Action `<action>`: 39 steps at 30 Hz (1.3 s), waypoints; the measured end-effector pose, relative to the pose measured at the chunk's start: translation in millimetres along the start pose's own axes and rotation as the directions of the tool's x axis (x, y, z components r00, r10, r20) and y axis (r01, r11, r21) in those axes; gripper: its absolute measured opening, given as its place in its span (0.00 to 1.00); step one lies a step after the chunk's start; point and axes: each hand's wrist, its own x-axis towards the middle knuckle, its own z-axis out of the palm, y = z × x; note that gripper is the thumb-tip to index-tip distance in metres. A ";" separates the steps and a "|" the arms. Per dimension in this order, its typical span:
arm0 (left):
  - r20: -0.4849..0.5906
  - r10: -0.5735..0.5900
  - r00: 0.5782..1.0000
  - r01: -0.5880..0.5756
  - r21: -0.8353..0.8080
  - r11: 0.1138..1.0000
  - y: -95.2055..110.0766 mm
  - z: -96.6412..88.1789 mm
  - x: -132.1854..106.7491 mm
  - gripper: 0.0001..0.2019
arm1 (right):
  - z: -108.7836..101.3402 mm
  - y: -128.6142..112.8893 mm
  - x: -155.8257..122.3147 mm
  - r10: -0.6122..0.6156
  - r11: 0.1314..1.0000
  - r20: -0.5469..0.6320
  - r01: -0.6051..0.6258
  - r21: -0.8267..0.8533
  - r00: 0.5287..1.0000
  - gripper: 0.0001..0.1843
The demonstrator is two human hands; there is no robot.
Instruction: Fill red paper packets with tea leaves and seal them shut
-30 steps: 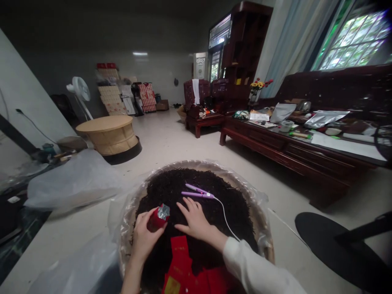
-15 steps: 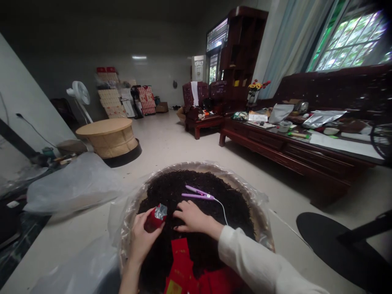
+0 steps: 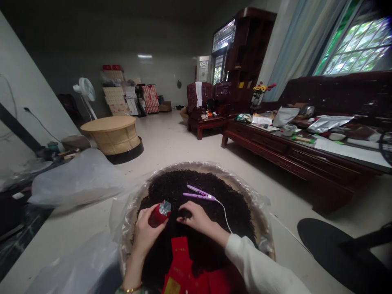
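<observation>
A wide round basket (image 3: 260,228) lined with clear plastic sits in front of me, heaped with dark loose tea leaves (image 3: 183,188). My left hand (image 3: 146,232) is closed around a small red foil packet (image 3: 159,213) with its silver mouth turned up. My right hand (image 3: 196,218) has its fingers curled, pinching a clump of tea leaves just right of the packet. A purple clamp-style sealer (image 3: 199,193) with a white cord lies on the leaves beyond my right hand. Several flat red packets (image 3: 183,269) lie on the leaves near me.
A crumpled clear plastic sheet (image 3: 76,179) lies on the floor to the left. A long dark wooden table (image 3: 306,155) with bags and papers stands at the right, a round wooden tub (image 3: 113,134) and a fan (image 3: 85,92) at the back left. A black fan base (image 3: 337,249) is at the lower right.
My right hand went from lying flat with fingers spread on the leaves to curled in a pinch of tea, and drew back toward the packet. My left hand kept hold of the red packet.
</observation>
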 end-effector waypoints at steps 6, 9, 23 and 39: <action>0.009 0.000 1.000 0.000 -0.003 1.000 3.9 8.7 1.8 0.22 | -7.6 -2.2 26.7 0.414 0.343 0.114 -0.271 0.899 0.903 0.23; 0.012 -0.010 1.000 0.010 0.014 1.000 9.0 16.0 3.5 0.22 | -19.8 -6.3 33.7 0.393 0.065 0.237 -0.284 0.957 0.888 0.24; -0.061 -0.188 0.980 0.197 0.204 0.959 39.7 44.0 18.9 0.23 | -25.6 -51.8 64.8 0.348 0.484 -0.120 -0.069 0.872 0.930 0.35; -0.094 -0.175 0.980 0.185 0.103 0.977 26.3 48.6 11.7 0.26 | -41.1 -52.8 51.1 -0.094 0.992 0.020 0.095 -0.081 0.995 0.17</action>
